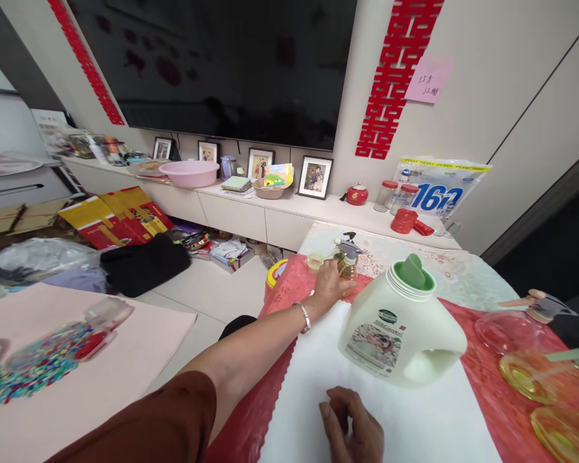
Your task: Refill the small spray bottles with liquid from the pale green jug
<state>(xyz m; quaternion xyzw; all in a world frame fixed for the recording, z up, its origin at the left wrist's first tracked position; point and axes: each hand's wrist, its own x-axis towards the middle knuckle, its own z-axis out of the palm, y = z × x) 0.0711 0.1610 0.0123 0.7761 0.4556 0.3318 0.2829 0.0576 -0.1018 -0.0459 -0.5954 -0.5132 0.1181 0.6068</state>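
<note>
Reaching past the edge of a sheet (313,379), left hand (329,283) holds bottle (349,269).

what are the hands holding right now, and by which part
The left hand grips the small spray bottle by its body, below the spray head; the right hand holds nothing visible.

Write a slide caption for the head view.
Left hand around a small spray bottle, right hand half-curled near a pale green jug on a white sheet.
</note>
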